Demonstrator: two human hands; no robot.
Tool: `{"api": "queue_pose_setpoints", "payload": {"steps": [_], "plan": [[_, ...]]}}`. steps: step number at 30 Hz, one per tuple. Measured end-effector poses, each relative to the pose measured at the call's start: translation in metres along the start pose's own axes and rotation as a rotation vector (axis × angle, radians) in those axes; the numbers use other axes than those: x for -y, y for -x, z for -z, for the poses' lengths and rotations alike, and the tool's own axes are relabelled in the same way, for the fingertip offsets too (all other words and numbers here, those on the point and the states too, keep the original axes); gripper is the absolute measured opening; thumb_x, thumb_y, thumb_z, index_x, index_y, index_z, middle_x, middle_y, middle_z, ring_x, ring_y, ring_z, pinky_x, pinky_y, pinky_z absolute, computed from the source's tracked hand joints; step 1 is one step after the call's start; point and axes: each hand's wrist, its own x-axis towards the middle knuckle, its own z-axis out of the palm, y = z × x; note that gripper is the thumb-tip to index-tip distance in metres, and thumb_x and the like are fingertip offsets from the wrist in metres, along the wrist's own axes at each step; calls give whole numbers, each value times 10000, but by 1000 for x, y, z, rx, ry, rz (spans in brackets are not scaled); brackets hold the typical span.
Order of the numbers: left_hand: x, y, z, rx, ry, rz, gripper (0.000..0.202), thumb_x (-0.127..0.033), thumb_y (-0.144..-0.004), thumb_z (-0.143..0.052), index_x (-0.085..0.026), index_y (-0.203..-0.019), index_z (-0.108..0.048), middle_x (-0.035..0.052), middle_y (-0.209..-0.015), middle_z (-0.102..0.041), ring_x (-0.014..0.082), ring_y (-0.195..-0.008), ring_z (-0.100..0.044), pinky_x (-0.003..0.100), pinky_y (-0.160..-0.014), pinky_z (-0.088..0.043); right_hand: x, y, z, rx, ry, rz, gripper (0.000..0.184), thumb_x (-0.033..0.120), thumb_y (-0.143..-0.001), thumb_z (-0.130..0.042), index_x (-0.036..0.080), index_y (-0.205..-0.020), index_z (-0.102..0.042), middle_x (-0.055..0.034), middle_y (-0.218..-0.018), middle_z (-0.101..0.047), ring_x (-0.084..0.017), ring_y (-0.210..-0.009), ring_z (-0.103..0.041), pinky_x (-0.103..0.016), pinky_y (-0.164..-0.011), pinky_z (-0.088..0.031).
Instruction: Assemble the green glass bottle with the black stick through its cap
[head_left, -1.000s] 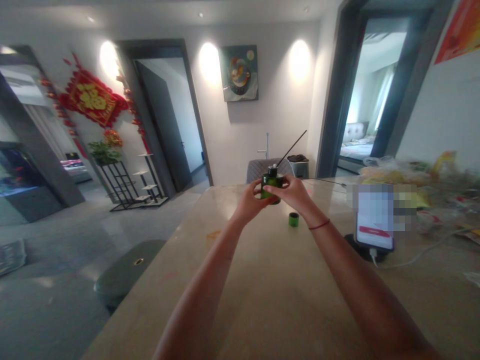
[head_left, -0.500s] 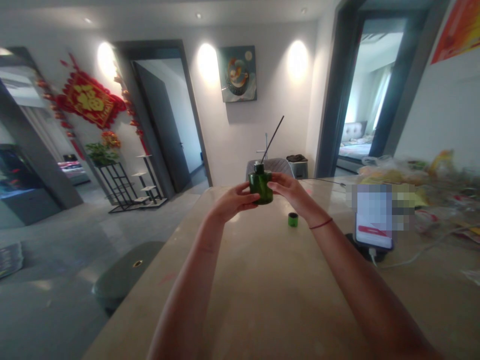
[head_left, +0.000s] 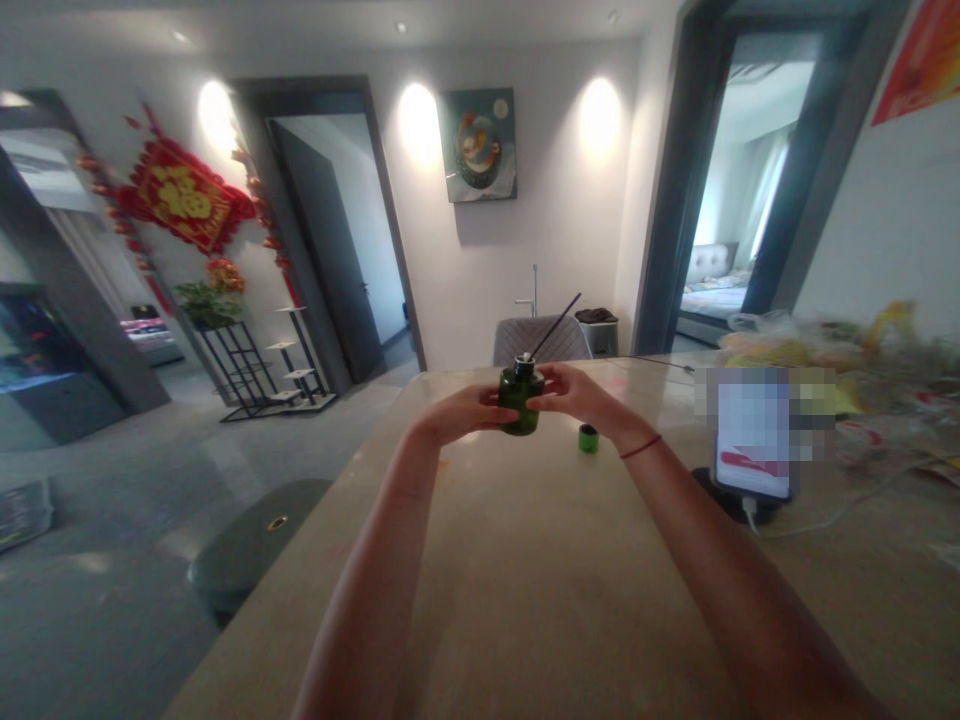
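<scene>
Between my two hands is a small dark green bottle (head_left: 519,420) with a black neck. A thin dark stick (head_left: 556,326) pokes out of its mouth, leaning to the right, and something small and whitish shows at the opening. My left hand (head_left: 472,411) grips the bottle from the left side, thumb across its front. From the right, my right hand (head_left: 574,395) has its fingers on the shoulder and side of the bottle. A green cap with a dark top (head_left: 588,440) stands on the table just beyond my right wrist.
The beige table (head_left: 525,570) stretches out below my arms. At right, a phone (head_left: 752,440) stands on a dark holder with a white cable plugged in; plastic bags (head_left: 795,340) lie behind it. A dark green stool (head_left: 255,545) is left of the table, a grey chair (head_left: 510,342) at its far end.
The bottle has come down slightly and its mouth now tips toward me. The stick leans further right and reaches less high. Both hands keep their hold.
</scene>
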Motion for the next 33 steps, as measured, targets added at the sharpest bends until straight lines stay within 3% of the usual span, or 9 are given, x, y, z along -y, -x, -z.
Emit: {"api": "queue_pose_setpoints", "payload": {"steps": [6,13,20,24,33], "plan": [[2,0,3,23,17,-2,404,-245,-670,-726,-113,-1040,-632,126,-1080,-644,198,-947,-614,357,-889,-441,-3,-2,-2,-38,-80,-47,467,257,-514,-795,171,-899,-546,-48,-894,-662,-187,-837,-651,-383,-787,-541],[3,0,4,2,126,6,327,-282,-724,-691,-95,-986,-633,139,-1038,-660,195,-898,-632,371,-872,-469,-6,-4,-8,-109,-41,18,483,349,-511,-791,180,-872,-518,-49,-897,-658,-180,-809,-649,-341,-714,-556],[1,-5,0,-37,274,34,437,-499,-815,-519,-146,-1069,-568,139,-989,-665,234,-874,-637,416,-782,-508,-5,-4,-10,-171,39,54,528,389,-502,-791,179,-896,-508,-57,-902,-652,-171,-777,-645,-315,-657,-558],[-1,-7,-2,-96,322,74,446,-507,-796,-530,-149,-1060,-561,121,-945,-661,231,-818,-641,427,-747,-515,-6,-5,-13,-214,85,59,544,389,-505,-793,174,-913,-504,-62,-898,-643,-170,-774,-642,-305,-642,-556],[-3,-8,1,-123,344,81,389,-459,-798,-510,-145,-1019,-569,107,-887,-665,199,-755,-621,392,-725,-505,-8,-4,-9,-102,51,93,575,363,-529,-789,193,-1001,-507,-77,-1013,-620,-182,-890,-626,-346,-760,-549]]}}
